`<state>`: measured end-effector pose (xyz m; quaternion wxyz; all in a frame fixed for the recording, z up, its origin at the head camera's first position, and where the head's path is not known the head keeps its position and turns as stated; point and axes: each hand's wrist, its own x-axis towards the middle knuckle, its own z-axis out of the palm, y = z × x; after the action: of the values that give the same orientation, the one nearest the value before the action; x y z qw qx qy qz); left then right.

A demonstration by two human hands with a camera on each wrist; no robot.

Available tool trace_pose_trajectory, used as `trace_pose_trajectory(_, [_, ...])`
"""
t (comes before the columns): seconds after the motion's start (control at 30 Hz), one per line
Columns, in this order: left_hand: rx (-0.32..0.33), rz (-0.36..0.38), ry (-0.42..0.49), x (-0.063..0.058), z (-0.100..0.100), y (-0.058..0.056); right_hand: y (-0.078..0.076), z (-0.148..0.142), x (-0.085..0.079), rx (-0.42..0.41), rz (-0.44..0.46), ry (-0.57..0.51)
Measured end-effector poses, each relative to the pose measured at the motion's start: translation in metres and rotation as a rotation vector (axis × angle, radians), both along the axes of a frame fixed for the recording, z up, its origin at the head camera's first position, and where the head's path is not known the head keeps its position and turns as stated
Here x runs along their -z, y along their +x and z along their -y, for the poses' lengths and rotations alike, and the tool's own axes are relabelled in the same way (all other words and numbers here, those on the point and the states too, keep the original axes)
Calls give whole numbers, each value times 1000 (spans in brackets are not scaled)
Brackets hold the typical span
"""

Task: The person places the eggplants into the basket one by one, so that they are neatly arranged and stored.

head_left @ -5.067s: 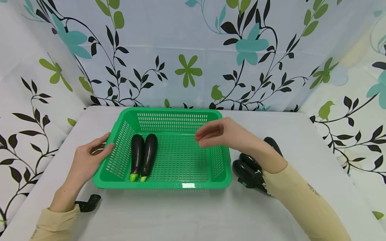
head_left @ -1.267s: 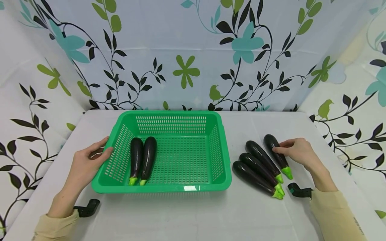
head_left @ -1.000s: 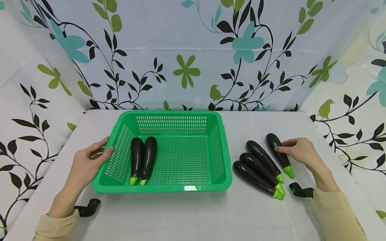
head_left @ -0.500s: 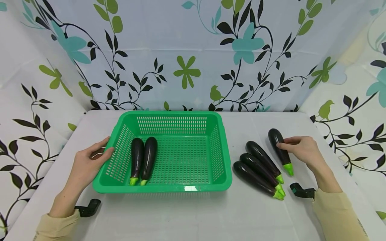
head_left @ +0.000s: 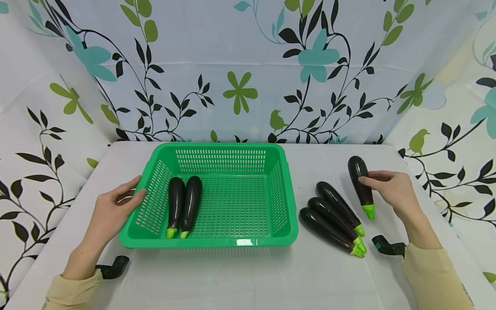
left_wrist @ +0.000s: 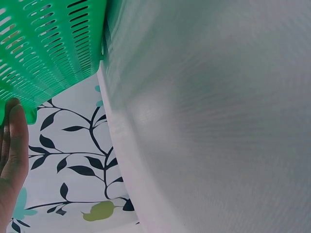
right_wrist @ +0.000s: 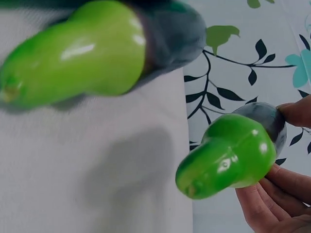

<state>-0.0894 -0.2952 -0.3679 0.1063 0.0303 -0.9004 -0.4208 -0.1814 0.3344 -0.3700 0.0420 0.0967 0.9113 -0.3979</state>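
Thumb and fingers of my right hand [head_left: 393, 189] pinch a dark purple eggplant [head_left: 358, 176] around its middle. Its green stem end [right_wrist: 228, 160] points at the camera in the right wrist view, and it appears raised off the table. Beside it on the table lie three more eggplants [head_left: 329, 219], side by side at a slant. Two eggplants [head_left: 184, 204] rest next to each other in the left part of a green plastic basket [head_left: 267, 242]. My left hand [head_left: 116, 206] holds that basket's left rim; in the left wrist view its fingers [left_wrist: 17, 141] lie against the outside.
A white cloth covers the table [head_left: 217, 280]. Curtains with leaves and flowers [head_left: 240, 92] stand behind and at both sides. A black wrist camera [head_left: 387, 246] sits on the right wrist and another [head_left: 114, 268] on the left.
My right hand has gone from above the basket to the outermost eggplant on the right, gripped it and shifted it away from the row, toward the back. The left hand has stayed at the basket.
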Motion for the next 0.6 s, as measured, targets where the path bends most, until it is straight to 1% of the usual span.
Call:
trace_pose_trajectory(0.27, [-5, -3, -3, 0, 1, 1, 2, 8, -5, -4, -6, -54])
trace_pose_trajectory(0.43, [-7, -6, -1, 0, 1, 2, 5, 15, -9, -20, -25, -132])
trace_pose_trajectory(0.6, [-1, -11, 7, 1, 0, 1, 6, 25, -13, -46, -44, -173])
